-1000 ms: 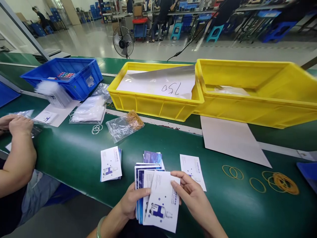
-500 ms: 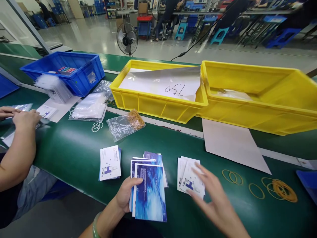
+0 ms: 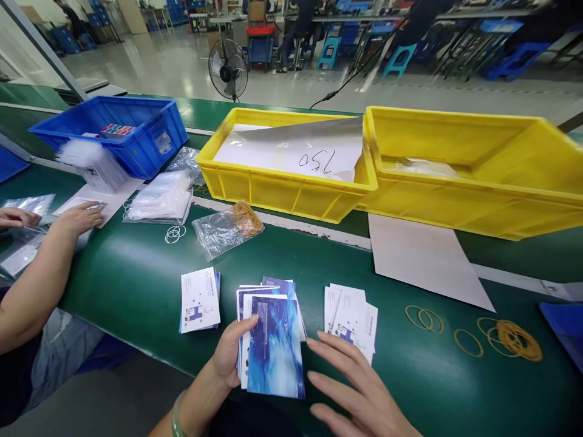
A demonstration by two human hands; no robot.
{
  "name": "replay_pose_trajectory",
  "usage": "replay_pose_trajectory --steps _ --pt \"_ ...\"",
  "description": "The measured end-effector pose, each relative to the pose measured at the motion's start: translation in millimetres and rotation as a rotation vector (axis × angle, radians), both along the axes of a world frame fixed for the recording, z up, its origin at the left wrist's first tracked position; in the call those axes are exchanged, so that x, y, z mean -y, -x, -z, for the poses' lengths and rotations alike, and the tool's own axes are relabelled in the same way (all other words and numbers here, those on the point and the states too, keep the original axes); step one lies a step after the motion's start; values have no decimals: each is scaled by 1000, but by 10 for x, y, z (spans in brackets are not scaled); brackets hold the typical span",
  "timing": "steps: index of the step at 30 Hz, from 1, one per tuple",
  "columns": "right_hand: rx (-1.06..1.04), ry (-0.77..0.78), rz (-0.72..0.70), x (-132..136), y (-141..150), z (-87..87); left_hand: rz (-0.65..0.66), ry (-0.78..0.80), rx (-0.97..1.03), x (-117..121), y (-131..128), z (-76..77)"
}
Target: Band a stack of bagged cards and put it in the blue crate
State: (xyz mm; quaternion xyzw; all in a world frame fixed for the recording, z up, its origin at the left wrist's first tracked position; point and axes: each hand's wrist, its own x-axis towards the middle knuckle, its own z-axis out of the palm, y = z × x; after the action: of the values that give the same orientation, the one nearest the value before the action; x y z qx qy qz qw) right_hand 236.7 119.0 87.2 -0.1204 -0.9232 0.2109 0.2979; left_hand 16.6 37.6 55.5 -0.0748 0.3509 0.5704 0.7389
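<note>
My left hand (image 3: 233, 351) grips a fanned stack of blue-and-white printed cards (image 3: 276, 349), thumb on top. Just right of that stack, my right hand (image 3: 348, 385) hovers with its fingers spread and nothing in them. Beyond its fingertips lies a loose pile of white cards (image 3: 350, 314) with a small printed figure. More blue cards (image 3: 279, 282) show behind the held stack; whether they lie on the table or belong to it I cannot tell. At the left, another pile of white cards (image 3: 199, 300) rests on the green table (image 3: 136, 273).
Yellow rubber bands (image 3: 519, 340) lie at the right, and a clear bag (image 3: 216, 233) with more at centre. Two yellow bins (image 3: 282, 197) and a blue bin (image 3: 157, 139) stand behind. A co-worker's arm (image 3: 50, 261) reaches in from the left.
My right hand has moved left from the white card pile toward the held stack. Another white card now shows at the pile's right side. The co-worker's hand has shifted right.
</note>
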Motion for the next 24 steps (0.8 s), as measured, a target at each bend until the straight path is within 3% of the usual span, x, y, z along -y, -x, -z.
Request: replay_pose_trajectory --steps 4,7,10,12,16,18,21,24 --pt "79 -139 -42 11 138 53 87 -45 110 15 -17 -12" --pt "-71 -33 -57 25 123 46 85 -69 86 29 -5 -3" --pt "-274 260 -80 71 43 -33 46 -85 62 44 21 37" --pt "-393 496 6 117 25 -80 34 -119 64 57 33 66" --pt "-382 1050 481 191 181 -45 51 -129 -14 90 -4 70" --pt "-369 1307 623 206 316 23 52 -114 -97 105 -58 32" --pt "-385 1528 653 214 453 114 92 -140 -152 116 -155 -38" --pt "-345 1648 636 194 408 131 130 -157 -152 110 -215 -59"
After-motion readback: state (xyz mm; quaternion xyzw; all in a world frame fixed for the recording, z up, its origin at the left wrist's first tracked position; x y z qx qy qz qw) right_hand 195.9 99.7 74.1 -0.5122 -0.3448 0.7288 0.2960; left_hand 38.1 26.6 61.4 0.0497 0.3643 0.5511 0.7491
